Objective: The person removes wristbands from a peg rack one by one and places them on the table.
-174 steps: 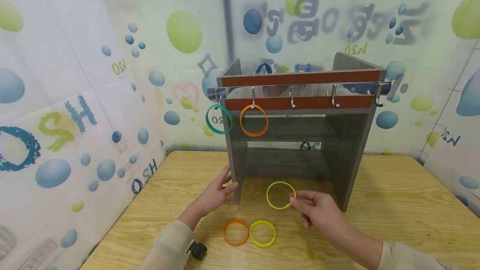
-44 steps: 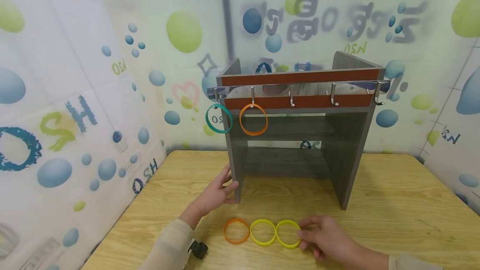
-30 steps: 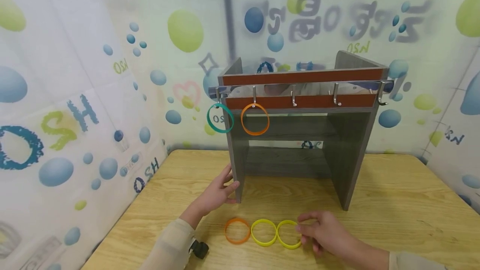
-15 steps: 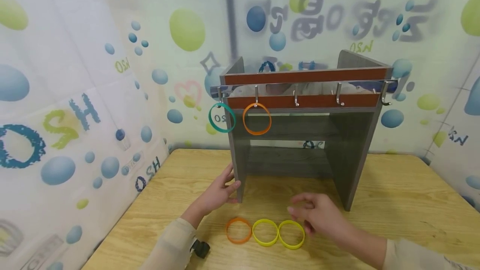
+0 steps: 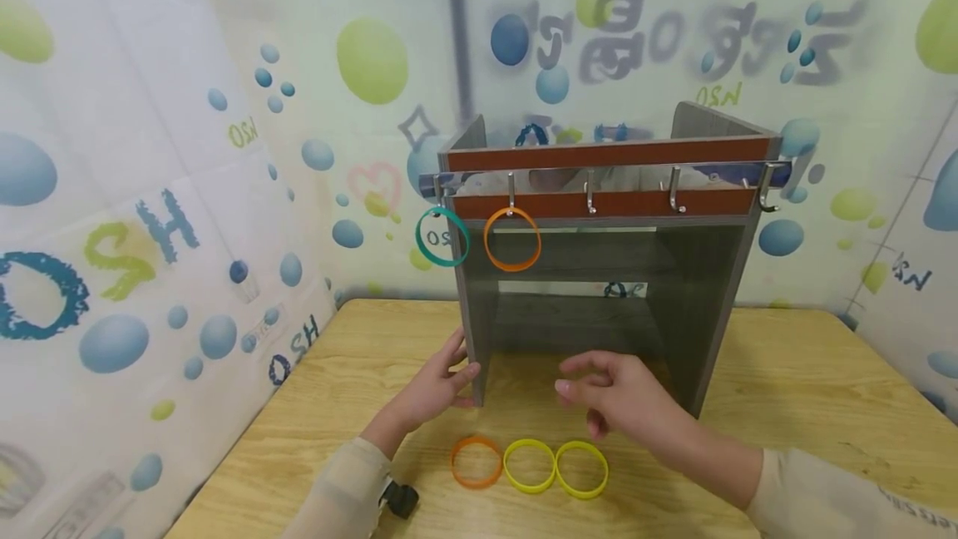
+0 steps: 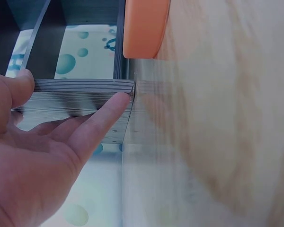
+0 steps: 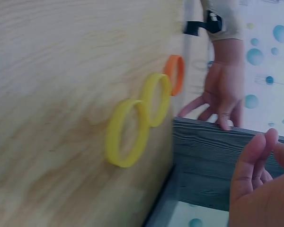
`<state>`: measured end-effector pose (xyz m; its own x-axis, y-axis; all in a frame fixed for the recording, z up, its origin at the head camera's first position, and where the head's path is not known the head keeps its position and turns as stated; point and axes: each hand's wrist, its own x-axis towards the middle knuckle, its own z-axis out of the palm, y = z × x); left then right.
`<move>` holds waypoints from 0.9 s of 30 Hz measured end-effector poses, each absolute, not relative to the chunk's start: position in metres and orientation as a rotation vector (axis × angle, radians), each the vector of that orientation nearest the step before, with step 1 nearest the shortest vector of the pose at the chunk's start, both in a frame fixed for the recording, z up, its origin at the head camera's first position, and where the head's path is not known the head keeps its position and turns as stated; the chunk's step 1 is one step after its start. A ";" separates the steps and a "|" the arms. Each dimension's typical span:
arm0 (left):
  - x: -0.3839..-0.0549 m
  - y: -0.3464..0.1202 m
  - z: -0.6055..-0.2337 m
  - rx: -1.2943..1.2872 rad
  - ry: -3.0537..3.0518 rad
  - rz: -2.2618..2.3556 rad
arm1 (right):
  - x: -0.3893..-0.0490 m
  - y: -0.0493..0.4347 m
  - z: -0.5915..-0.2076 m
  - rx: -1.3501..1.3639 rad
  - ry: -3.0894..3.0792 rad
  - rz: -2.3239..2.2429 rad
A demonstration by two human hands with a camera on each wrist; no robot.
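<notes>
My left hand (image 5: 430,389) holds the lower front of the grey shelf's (image 5: 696,298) left side panel, thumb at the edge and fingers along the outer face. My right hand (image 5: 629,398) is in front of the shelf, fingers loosely bent and holding nothing. Below it on the table, an orange wristband (image 5: 476,487) and two yellow wristbands, a middle one (image 5: 530,490) and a right one (image 5: 587,496), lie in a touching row. A teal wristband (image 5: 467,239) hangs from the leftmost hook, an orange wristband (image 5: 513,269) from the second.
A metal hook rail (image 5: 554,180) runs across the shelf's top front, its other hooks bare. The shelf stands on a wooden table (image 5: 808,406) in front of a patterned curtain (image 5: 254,156). A black device (image 5: 400,499) is strapped at my left wrist.
My right hand, first pinching a yellow wristband in the air, set it down right of the other yellow one, let go, and moved up and left toward the shelf. My left hand stayed.
</notes>
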<state>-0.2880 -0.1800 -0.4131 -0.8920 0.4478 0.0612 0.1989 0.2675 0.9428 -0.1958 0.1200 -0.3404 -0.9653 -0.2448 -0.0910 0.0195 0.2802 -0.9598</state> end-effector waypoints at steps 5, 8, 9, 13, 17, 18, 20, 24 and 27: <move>-0.288 -0.180 -0.413 0.595 2.316 1.675 | -0.199 0.111 -0.319 -0.210 2.336 -1.807; -0.288 -0.180 -0.412 0.593 2.319 1.675 | -0.202 0.104 -0.310 -0.235 2.343 -1.837; -0.288 -0.180 -0.412 0.592 2.319 1.675 | -0.202 0.102 -0.307 -0.248 2.347 -1.845; -0.288 -0.180 -0.412 0.593 2.319 1.678 | -0.204 0.095 -0.299 -0.298 2.355 -1.876; -0.287 -0.179 -0.411 0.608 2.314 1.677 | -0.206 0.091 -0.290 -0.324 2.353 -1.911; -0.287 -0.179 -0.411 0.611 2.313 1.677 | -0.207 0.090 -0.287 -0.321 2.348 -1.926; -0.286 -0.179 -0.411 0.613 2.314 1.674 | -0.208 0.089 -0.281 -0.328 2.344 -1.959; -0.285 -0.179 -0.411 0.603 2.314 1.676 | -0.210 0.088 -0.269 -0.350 2.324 -2.052; -0.285 -0.179 -0.411 0.595 2.310 1.684 | -0.212 0.087 -0.261 -0.370 2.310 -2.107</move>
